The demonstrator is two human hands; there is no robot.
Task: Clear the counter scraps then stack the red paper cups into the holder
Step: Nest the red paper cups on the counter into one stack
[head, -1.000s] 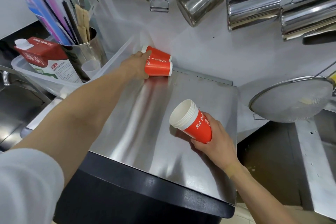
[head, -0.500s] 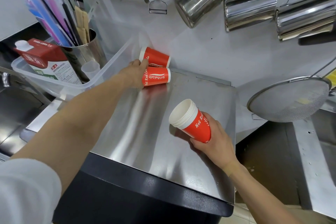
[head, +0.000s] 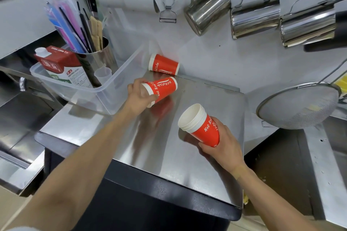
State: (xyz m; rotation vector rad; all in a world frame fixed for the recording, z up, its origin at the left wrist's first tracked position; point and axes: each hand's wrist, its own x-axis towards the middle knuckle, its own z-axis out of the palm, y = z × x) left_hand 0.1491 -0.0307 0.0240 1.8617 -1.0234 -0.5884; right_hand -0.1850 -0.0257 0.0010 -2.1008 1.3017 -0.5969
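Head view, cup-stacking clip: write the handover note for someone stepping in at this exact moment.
Left hand grips a single red cup on its side, just above the steel counter.
Right hand holds the nested cup stack, tilted, open mouth facing the left hand.
A last loose cup lies on its side at the back by the wall.
Done: several cups are nested; no scraps show on the counter.
Left: nest the held cup, fetch the back one, put the stack in the holder, which I cannot identify in view.

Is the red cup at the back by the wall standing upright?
No, the red cup by the wall lies on its side on the steel counter, apart from the cup that the left hand grips.
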